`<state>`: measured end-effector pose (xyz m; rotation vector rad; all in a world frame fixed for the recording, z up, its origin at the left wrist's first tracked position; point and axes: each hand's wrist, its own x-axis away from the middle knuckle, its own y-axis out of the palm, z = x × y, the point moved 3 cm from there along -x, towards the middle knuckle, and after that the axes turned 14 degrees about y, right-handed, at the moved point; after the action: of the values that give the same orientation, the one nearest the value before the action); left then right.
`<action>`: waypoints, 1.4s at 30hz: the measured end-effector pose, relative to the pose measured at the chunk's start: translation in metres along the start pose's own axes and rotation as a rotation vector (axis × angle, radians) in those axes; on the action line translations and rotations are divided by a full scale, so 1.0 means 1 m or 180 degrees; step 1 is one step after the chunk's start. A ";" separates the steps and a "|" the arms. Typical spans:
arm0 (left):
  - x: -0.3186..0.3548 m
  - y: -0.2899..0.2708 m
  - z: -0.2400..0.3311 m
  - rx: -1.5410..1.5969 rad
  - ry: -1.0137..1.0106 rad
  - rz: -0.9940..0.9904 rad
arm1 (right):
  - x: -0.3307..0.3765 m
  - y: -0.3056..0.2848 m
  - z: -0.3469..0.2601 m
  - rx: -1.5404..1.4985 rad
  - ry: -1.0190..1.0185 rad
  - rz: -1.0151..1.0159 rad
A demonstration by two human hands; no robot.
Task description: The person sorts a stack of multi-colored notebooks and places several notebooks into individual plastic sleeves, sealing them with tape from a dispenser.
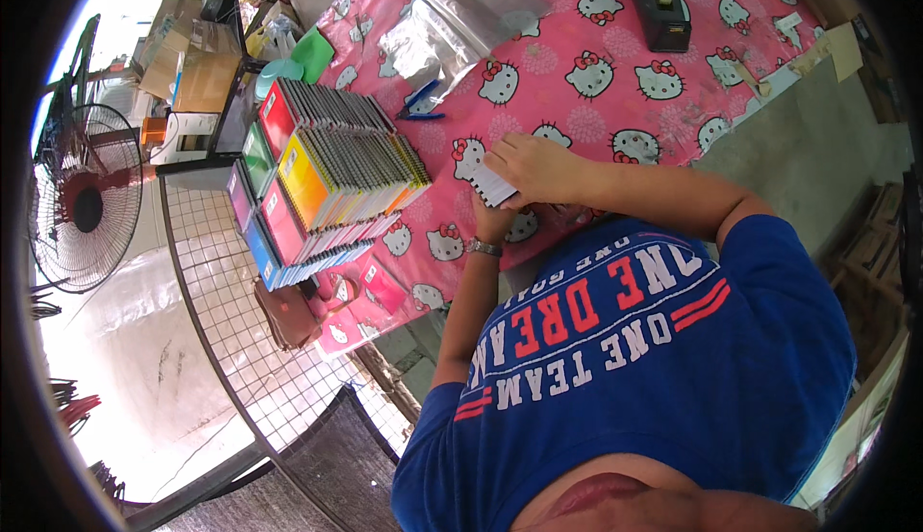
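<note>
Both my hands are close together at the table's near edge, around a small white-paged notebook (493, 187). My left hand (492, 217), with a watch at the wrist, is closed on its lower end; most of those fingers are hidden. Over its upper right side lies my right hand (534, 165), fingers curled onto the pages. To the left stand tall stacks of spiral notebooks (306, 181) with red, yellow, green, pink, purple and blue covers, bindings facing me. One pink notebook (385, 285) lies flat near the table's left front corner.
A pink cartoon-print cloth (596, 114) covers the table. On it are clear plastic sleeves (466, 18), a blue tool (421, 101) and a black tape dispenser (661, 13). Left of the table are a brown bag (286, 313), wire mesh, a fan (88, 207) and cardboard boxes (207, 61).
</note>
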<state>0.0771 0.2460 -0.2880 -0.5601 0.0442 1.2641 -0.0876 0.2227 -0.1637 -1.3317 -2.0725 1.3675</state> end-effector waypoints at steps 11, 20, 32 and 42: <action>-0.064 0.059 -0.004 0.0295 -0.0827 -0.0289 | 0.024 -0.039 0.075 -0.0205 0.0543 0.0115; -0.081 0.065 0.029 0.0450 -0.0737 -0.0454 | 0.035 -0.007 0.105 -0.3906 0.0989 0.0518; -0.072 0.050 -0.018 -0.0969 0.0607 -0.1468 | 0.023 -0.048 0.066 0.0339 0.0485 0.0261; -0.292 0.054 -0.049 -0.1377 0.0023 0.0175 | 0.067 -0.108 0.134 0.1034 0.1851 0.1117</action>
<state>-0.0525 -0.0236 -0.2533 -0.9403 -0.2140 1.3320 -0.2698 0.1938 -0.1518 -1.7335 -1.2276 1.1817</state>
